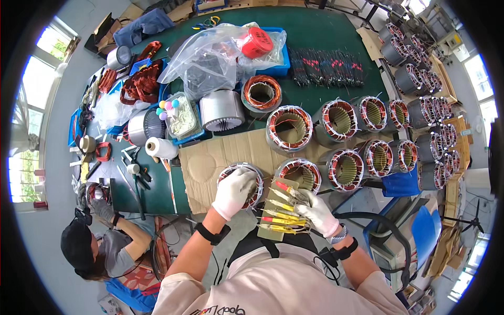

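My left hand (235, 191), in a white glove, lies over a motor stator (256, 198) with coil windings at the near edge of the cardboard. Its fingers curl over the top of the stator; the fingertips are partly hidden. A tan board (271, 234) carrying several yellow and red sleeved leads (283, 215) is gripped at its right side by my right hand (317, 210), also gloved in white. The board slants in front of my body, just right of the left hand's stator. Behind it stands another stator (300, 176) with laced copper windings.
Rows of wound stators (338, 121) stand to the right. A bare metal housing (221, 111), a blue bin (278, 65) and bundled black leads (326, 67) lie behind the cardboard (202, 173). Tools (135, 173) and a thread cone (161, 148) lie left. A co-worker (105, 239) sits at lower left.
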Available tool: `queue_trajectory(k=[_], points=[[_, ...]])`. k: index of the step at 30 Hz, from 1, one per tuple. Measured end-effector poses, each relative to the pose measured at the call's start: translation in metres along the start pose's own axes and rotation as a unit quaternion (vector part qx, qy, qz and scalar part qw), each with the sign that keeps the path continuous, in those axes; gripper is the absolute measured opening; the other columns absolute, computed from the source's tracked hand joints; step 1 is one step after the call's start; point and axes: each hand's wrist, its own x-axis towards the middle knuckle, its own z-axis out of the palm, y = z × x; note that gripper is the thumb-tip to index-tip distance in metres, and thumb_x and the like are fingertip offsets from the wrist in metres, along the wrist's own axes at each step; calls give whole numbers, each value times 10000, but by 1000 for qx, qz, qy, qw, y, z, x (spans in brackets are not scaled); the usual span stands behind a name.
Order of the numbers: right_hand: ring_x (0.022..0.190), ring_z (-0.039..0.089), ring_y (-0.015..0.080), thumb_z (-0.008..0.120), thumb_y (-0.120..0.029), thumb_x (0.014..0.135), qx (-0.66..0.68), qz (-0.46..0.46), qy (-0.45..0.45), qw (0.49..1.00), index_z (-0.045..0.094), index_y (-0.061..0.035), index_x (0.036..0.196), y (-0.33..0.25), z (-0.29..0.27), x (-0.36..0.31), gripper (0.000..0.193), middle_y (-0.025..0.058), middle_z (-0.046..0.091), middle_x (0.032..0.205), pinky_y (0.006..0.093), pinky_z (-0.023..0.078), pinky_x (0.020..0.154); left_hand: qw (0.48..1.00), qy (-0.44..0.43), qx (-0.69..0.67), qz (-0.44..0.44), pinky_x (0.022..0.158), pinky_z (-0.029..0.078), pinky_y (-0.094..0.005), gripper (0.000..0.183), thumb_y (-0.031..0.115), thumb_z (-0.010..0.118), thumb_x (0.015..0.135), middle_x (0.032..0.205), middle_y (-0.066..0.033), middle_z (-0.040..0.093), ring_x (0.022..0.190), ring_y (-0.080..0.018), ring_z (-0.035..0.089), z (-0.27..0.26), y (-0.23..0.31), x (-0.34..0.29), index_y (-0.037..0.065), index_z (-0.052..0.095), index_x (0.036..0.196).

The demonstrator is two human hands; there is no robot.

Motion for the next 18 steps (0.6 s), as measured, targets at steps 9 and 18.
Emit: queue_trajectory(k=[9, 18], points=[[1187, 602, 191, 631, -237, 971, -93, -45, 56, 993, 531, 94, 1374, -10, 10, 7, 531, 146, 652, 1293, 336, 457, 1060, 994, -64, -6, 85, 861, 542, -405, 177, 91, 710, 877, 993, -135, 682, 958, -333, 673, 14, -7, 3, 38, 747, 1042], [1138, 621, 144, 639, -141, 969, -25, -42, 75, 996, 564, 76, 1362, 3, 8, 10, 455, 103, 669, 1255, 300, 488, 1017, 995, -73, -9, 73, 801, 541, -411, 119, 108, 712, 854, 928, -135, 664, 879, -334, 666, 4, 6, 7, 47, 738, 954]])
